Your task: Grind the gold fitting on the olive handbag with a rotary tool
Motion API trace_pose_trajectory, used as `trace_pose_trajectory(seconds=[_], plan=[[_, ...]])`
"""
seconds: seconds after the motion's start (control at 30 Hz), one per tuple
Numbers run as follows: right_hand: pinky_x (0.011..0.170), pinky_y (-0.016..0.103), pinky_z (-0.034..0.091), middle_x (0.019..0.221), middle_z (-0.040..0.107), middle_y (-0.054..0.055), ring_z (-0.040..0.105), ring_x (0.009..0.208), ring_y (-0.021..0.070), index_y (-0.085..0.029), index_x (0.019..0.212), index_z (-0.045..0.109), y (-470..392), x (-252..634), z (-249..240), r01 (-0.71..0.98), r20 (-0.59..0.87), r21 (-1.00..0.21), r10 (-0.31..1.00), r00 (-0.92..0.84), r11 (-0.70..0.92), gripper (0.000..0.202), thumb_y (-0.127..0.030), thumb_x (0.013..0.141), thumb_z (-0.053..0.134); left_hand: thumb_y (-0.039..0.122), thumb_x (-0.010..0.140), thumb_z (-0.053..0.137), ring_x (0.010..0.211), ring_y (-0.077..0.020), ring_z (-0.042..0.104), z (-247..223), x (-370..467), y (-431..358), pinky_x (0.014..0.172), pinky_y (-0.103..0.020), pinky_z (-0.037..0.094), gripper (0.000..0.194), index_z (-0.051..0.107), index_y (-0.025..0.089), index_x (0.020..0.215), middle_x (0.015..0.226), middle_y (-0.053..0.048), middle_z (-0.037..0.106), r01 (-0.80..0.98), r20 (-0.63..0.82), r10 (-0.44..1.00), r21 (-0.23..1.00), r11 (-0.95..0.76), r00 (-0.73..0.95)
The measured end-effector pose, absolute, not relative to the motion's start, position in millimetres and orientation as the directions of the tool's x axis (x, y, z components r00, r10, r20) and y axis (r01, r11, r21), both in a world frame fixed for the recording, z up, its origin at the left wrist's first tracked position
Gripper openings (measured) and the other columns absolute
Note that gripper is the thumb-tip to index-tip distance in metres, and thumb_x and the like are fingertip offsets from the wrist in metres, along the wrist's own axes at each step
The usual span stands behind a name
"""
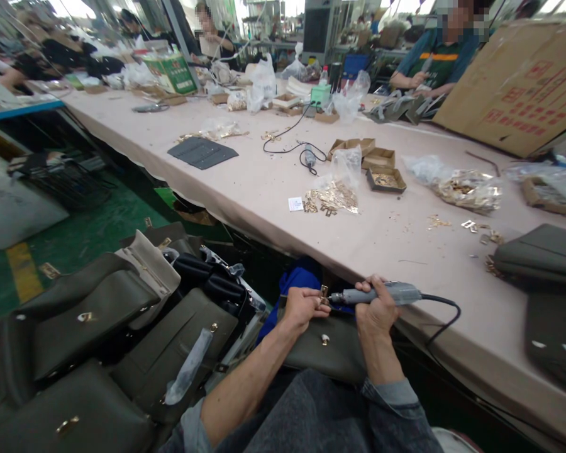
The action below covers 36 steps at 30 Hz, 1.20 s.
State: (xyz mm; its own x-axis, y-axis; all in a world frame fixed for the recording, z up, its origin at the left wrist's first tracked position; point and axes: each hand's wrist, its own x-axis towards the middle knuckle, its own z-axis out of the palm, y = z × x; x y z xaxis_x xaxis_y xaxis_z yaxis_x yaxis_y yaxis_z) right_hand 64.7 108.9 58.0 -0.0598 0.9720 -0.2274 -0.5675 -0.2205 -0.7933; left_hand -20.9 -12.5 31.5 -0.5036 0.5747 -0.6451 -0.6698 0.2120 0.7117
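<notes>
A grey corded electric screwdriver [396, 292] lies level in my right hand [377, 308], whose fingers are wrapped round its body. Its tip points left and meets a small gold metal clasp [324, 291]. My left hand [304, 306] pinches that clasp between thumb and fingers at the edge of a dark olive bag [327, 352]. The bag rests on my lap, with a small gold lock on its front. How the clasp joins the bag is hidden by my fingers.
Olive bags [89, 321] are piled at the left. The pink-covered table [283, 220] holds gold hardware [334, 196], small cardboard trays [385, 179], a second screwdriver [309, 156] and a large carton [514, 88]. Another person [446, 56] works across the table.
</notes>
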Motion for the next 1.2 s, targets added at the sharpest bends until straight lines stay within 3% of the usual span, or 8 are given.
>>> trace_pose_trajectory(seconds=[0.37, 0.6, 0.97, 1.2], plan=[[0.056, 0.022, 0.051, 0.072, 0.05, -0.006, 0.048, 0.058, 0.0074, -0.019, 0.088, 0.049, 109, 67, 57, -0.573, -0.24, -0.784, 0.968, -0.073, -0.238, 0.043, -0.02, 0.063, 0.084, -0.001, 0.072, 0.063, 0.063, -0.0209, 0.073, 33, -21, -19, 0.057, -0.027, 0.063, 0.025, 0.071, -0.003, 0.096, 0.086, -0.021, 0.074, -0.674, -0.609, 0.627, 0.718, 0.174, -0.486], [0.055, 0.023, 0.05, 0.071, 0.05, -0.006, 0.047, 0.057, 0.0075, -0.019, 0.086, 0.048, 108, 66, 59, -0.577, -0.253, -0.781, 0.966, -0.058, -0.24, 0.043, -0.019, 0.062, 0.083, 0.005, 0.071, 0.078, 0.062, -0.0214, 0.072, 29, -18, -18, 0.055, -0.027, 0.062, 0.022, 0.07, 0.0, 0.091, 0.083, -0.019, 0.073, -0.681, -0.61, 0.607, 0.717, 0.15, -0.509], [0.053, 0.023, 0.052, 0.071, 0.052, -0.005, 0.049, 0.056, 0.0082, -0.018, 0.085, 0.051, 105, 68, 61, -0.552, -0.199, -0.812, 0.979, -0.041, -0.188, 0.039, -0.021, 0.065, 0.085, -0.004, 0.075, 0.064, 0.059, -0.0197, 0.071, 33, -15, -15, 0.054, -0.026, 0.062, 0.021, 0.068, -0.003, 0.096, 0.081, -0.019, 0.074, -0.676, -0.633, 0.58, 0.715, 0.181, -0.514], [0.052, 0.026, 0.052, 0.068, 0.055, -0.003, 0.052, 0.055, 0.0106, -0.017, 0.086, 0.056, 91, 59, 77, -0.485, -0.054, -0.874, 0.998, 0.033, -0.031, 0.031, -0.023, 0.073, 0.083, -0.007, 0.078, 0.06, 0.058, -0.0202, 0.071, 36, -9, -11, 0.05, -0.025, 0.061, 0.022, 0.068, -0.003, 0.098, 0.081, -0.018, 0.074, -0.647, -0.637, 0.542, 0.733, 0.209, -0.547]])
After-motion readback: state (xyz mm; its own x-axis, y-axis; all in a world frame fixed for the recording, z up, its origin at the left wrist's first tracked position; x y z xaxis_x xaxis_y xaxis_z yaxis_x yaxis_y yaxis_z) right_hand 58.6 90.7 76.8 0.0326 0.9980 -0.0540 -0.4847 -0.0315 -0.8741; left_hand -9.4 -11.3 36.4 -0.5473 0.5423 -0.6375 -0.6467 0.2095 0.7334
